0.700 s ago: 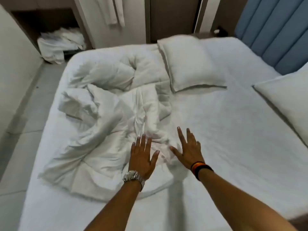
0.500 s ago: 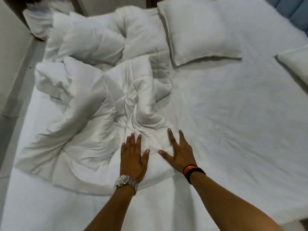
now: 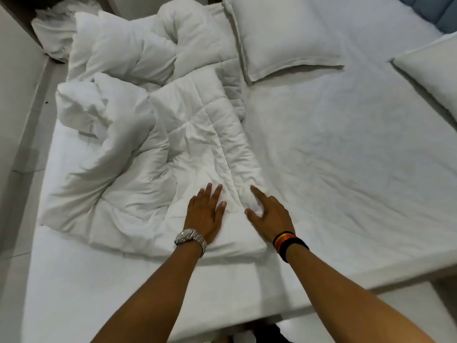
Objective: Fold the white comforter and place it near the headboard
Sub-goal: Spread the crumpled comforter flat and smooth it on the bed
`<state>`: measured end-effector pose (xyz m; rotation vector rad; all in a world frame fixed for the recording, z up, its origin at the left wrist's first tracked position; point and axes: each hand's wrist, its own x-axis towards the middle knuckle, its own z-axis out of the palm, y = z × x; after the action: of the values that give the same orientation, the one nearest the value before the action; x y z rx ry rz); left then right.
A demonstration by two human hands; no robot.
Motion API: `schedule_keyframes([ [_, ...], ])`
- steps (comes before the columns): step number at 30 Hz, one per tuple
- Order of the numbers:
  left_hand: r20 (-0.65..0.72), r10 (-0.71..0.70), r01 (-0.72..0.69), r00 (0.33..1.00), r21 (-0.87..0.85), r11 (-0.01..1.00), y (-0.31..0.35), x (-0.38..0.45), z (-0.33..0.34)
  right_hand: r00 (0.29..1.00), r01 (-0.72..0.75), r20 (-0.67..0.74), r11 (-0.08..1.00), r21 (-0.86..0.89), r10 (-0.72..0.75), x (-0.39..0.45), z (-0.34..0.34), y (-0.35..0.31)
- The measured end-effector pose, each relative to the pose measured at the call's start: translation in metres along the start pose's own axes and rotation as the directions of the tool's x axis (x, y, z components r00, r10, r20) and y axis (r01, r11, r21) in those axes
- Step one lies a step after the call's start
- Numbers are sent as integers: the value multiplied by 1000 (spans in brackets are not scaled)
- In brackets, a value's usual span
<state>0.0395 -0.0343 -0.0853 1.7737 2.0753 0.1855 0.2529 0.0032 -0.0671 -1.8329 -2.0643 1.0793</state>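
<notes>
The white comforter point(image 3: 153, 134) lies crumpled across the left half of the bed, its near edge folded into a thick hem. My left hand point(image 3: 205, 214), with a silver watch on the wrist, rests flat on that near part with the fingers spread. Just to its right, my right hand point(image 3: 269, 214), wearing dark and orange wristbands, has its index finger stretched out, and a fold of the comforter is bunched between the thumb and curled fingers. The blue padded headboard point(image 3: 442, 11) shows at the top right corner.
A white pillow point(image 3: 284, 38) lies at the far middle of the bed and another pillow point(image 3: 430, 78) at the right edge. The bare white sheet point(image 3: 346, 157) covers the right half. A heap of white linen point(image 3: 52, 33) sits beyond the far left corner, with floor point(image 3: 14, 134) alongside.
The view has tilted down and closer to the bed. Both hands have slid toward the comforter's near edge, and my right hand has gone from flat to curled into a fold.
</notes>
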Motion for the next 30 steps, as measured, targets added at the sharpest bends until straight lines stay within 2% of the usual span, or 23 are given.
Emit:
schedule_keyframes([
  [3, 75, 29, -30, 997, 9, 1000, 21, -29, 1, 1000, -21, -18, 998, 56, 22, -47, -15, 1],
  [8, 192, 72, -67, 979, -32, 997, 69, -94, 23, 990, -132, 73, 980, 148, 123, -120, -50, 41],
  [16, 298, 79, -71, 951, -39, 997, 204, -224, 125, 960, -255, 151, 961, 111, 237, -255, -98, 188],
  [19, 292, 74, -74, 953, -12, 997, 211, -258, 131, 953, -258, 171, 966, 20, 250, -274, -88, 215],
  [21, 224, 80, -82, 971, 4, 997, 184, -273, 122, 952, -256, 150, 964, -80, 265, -271, -76, 212],
  [24, -104, 26, -20, 994, 53, 998, 108, -296, 92, 987, -144, 34, 955, -260, 158, -266, -50, 177],
  [25, -211, -35, 49, 977, 61, 997, 80, -301, 79, 996, -82, 15, 956, -283, 90, -264, -41, 162],
  [27, -373, -224, 250, 900, 22, 968, 20, -309, 50, 996, 84, 25, 957, -276, -81, -256, -19, 121],
  [30, -445, -441, 443, 779, -106, 890, -48, -309, 13, 954, 300, 83, 919, -255, -289, -239, 24, 56],
])
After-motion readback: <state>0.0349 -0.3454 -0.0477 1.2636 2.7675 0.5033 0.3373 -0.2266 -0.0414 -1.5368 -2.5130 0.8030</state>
